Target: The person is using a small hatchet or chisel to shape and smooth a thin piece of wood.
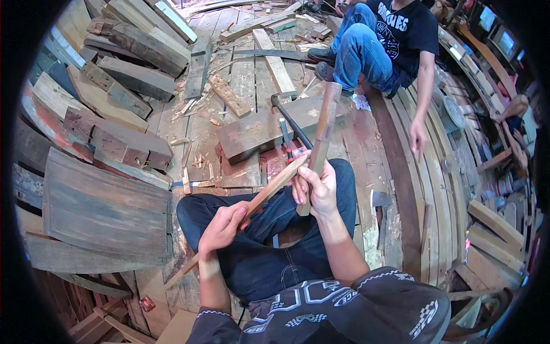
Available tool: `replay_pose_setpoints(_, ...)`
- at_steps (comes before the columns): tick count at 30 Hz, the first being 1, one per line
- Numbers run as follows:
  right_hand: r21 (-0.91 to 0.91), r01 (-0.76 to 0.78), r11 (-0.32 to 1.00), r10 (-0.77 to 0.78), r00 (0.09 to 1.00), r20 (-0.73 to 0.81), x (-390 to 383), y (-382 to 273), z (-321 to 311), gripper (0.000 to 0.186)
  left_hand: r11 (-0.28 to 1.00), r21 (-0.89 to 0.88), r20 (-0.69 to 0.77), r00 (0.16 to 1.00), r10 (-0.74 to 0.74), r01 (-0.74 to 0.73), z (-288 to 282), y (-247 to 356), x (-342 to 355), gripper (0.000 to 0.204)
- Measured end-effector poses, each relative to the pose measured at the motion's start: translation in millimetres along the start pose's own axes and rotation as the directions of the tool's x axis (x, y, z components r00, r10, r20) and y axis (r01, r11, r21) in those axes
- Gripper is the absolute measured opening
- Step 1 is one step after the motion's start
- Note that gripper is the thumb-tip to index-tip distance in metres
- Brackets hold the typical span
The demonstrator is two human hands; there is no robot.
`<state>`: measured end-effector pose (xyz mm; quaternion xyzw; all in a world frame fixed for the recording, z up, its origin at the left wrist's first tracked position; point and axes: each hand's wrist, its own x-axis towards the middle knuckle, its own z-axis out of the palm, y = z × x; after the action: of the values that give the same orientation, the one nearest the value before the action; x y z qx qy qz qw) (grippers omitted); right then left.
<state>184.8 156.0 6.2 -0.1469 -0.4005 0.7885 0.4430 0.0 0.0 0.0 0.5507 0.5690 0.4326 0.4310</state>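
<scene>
My left hand (pixel 224 226) is closed around a long, slim wooden stick (pixel 269 192) that slants from low left up to my right hand. My right hand (pixel 315 189) grips an upright length of wood (pixel 325 123) with a notched upper part, and the slim stick's upper end meets it at my fingers. Beyond my hands, a black-handled tool (pixel 295 123) and a chisel-like tool with a red and black handle (pixel 286 143) lie at a thick wooden block (pixel 240 143). A hatchet head (pixel 380 199) is beside my right thigh.
A co-worker in jeans (pixel 358 54) sits at the upper right, one hand (pixel 418 137) hanging down. Stacked offcuts (pixel 126 74) and boards (pixel 103 206) lie along the left. Long planks (pixel 435 206) run down the right side. Wood chips (pixel 217 120) litter the floor. More people (pixel 515 126) show at the far right.
</scene>
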Motion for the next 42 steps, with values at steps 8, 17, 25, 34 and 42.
replay_pose_setpoints(8, -0.022, -0.009, 1.0, 0.01, 1.0, 0.03, 1, -1, 5, 0.023, 0.998, -0.02, 0.023, 0.997, -0.067, 0.067, -3, 7, -1, 0.044)
replay_pose_setpoints(17, 0.002, 0.018, 1.0, -0.018, 1.0, 0.008, 2, -3, 4, 0.022, 0.994, -0.057, 0.049, 0.994, -0.094, 0.096, -3, 7, -2, 0.042)
replay_pose_setpoints(25, -0.139, -0.042, 0.989, 0.027, 0.993, -0.111, -2, -12, -29, 0.018, 0.999, -0.024, -0.001, 0.999, -0.04, 0.04, 3, -4, 0, 0.042)
replay_pose_setpoints(34, -0.927, -0.375, -0.02, -0.224, 0.905, -0.361, -63, -59, -155, 0.026, 0.988, -0.098, -0.078, 0.989, -0.128, 0.121, 5, -4, -8, 0.042)
replay_pose_setpoints(42, -0.713, -0.633, -0.302, -0.07, 0.761, -0.645, -155, -35, -252, 0.035, 0.961, -0.218, -0.038, 0.982, -0.183, 0.17, 18, -14, -7, 0.038)
